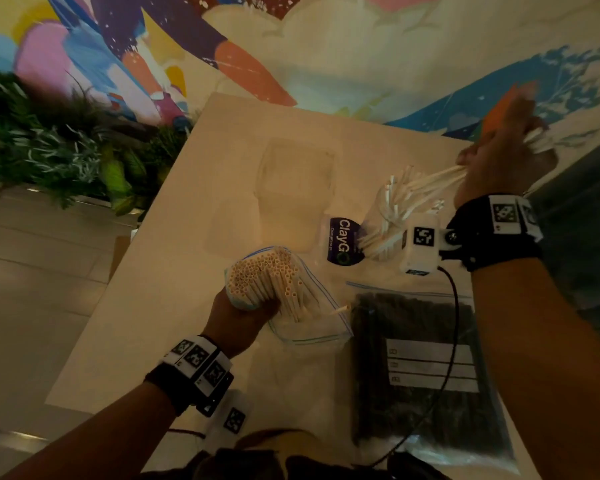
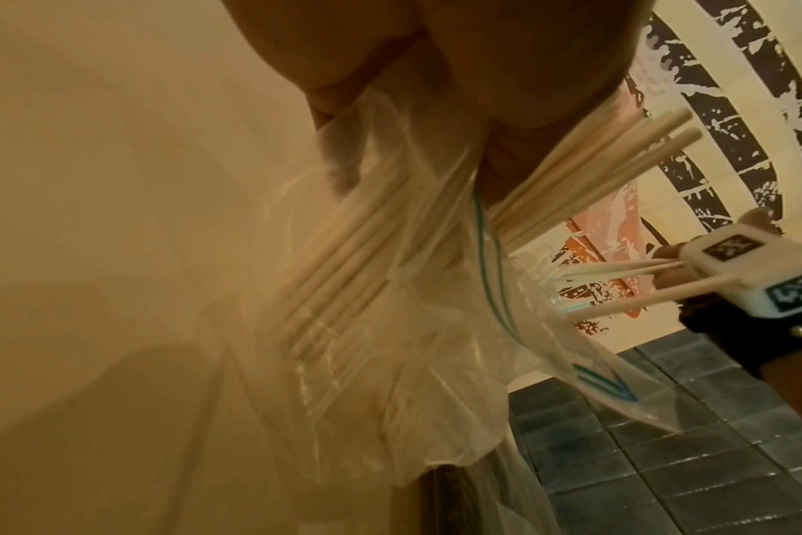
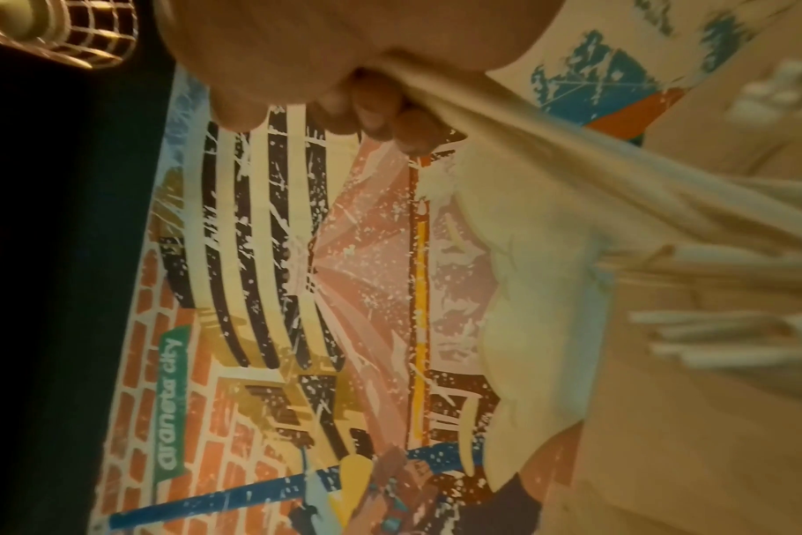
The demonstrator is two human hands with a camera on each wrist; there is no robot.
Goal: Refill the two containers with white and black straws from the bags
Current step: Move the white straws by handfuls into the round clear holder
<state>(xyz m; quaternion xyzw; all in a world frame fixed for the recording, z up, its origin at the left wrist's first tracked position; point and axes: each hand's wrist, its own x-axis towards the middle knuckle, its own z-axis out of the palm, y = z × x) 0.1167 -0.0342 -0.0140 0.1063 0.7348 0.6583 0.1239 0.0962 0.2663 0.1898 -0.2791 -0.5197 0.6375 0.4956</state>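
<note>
My left hand grips a clear zip bag of white straws upright near the table's middle, the straw ends poking out of its open mouth. My right hand holds a bunch of white straws at the table's right edge, their far ends slanting down into a clear container that holds several white straws. A second clear container stands empty behind. A zip bag of black straws lies flat at the front right. In the right wrist view the fingers curl round the blurred white straws.
A purple ClayGo sign stands between the bag and the filled container. The pale table ends at the left over a tiled floor, with plants beyond. A painted mural wall runs behind. A black cable crosses the black-straw bag.
</note>
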